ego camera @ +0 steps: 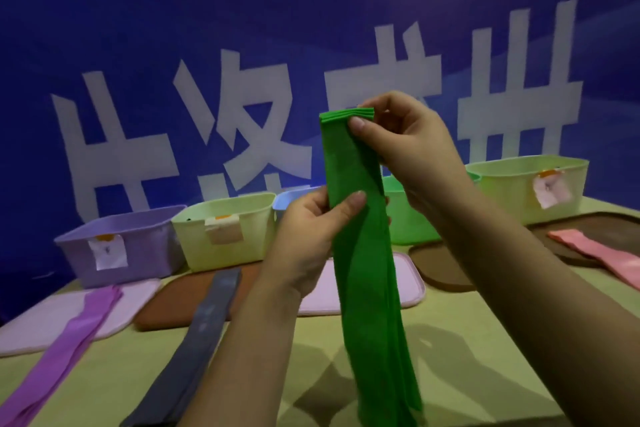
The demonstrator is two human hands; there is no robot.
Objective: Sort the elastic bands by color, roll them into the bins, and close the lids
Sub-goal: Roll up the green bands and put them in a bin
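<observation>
We hold the green elastic bands (363,246) upright above the table (450,340): our right hand (405,146) pinches the stacked top ends, our left hand (311,236) grips the strip lower down. The purple bands (65,347), grey band (197,333) and pink band (595,250) lie before the bins (221,229).

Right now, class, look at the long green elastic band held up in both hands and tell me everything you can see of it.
The long green elastic band is a flat, matte, stretchy-looking strip, stacked in several layers whose edges show at its top. It hangs upright over the table, its lower end running out of view. The right hand pinches its top end; the left hand grips it lower down, thumb across the front. Nothing else visibly touches it.
</observation>
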